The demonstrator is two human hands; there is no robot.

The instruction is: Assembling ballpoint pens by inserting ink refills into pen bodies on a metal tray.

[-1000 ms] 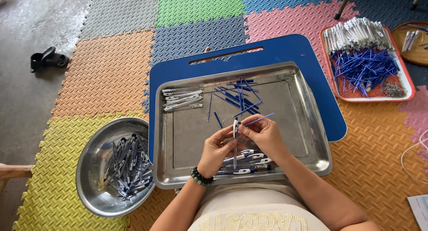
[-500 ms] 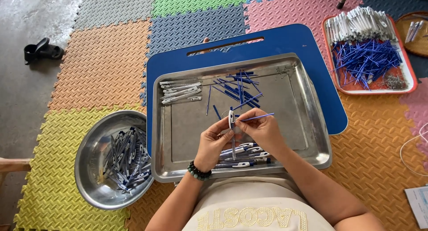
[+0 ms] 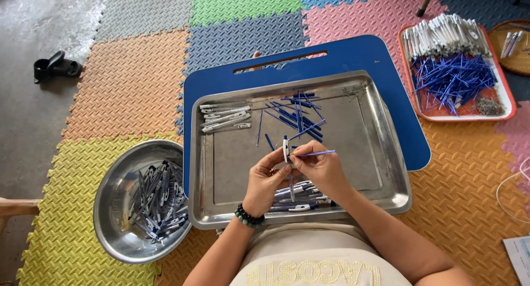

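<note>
While one white pen barrel stands upright, pinched in the left hand, one blue refill pokes toward three o'clock, clamped in the right hand fingertips above the steel tray. One round bowl of pens sits at eight o'clock, one red tray at two.

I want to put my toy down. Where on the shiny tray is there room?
The steel tray is bare on its right side, beyond the right hand, and left of the left hand. The back holds white barrels and blue refills; finished pens crowd the front.
</note>
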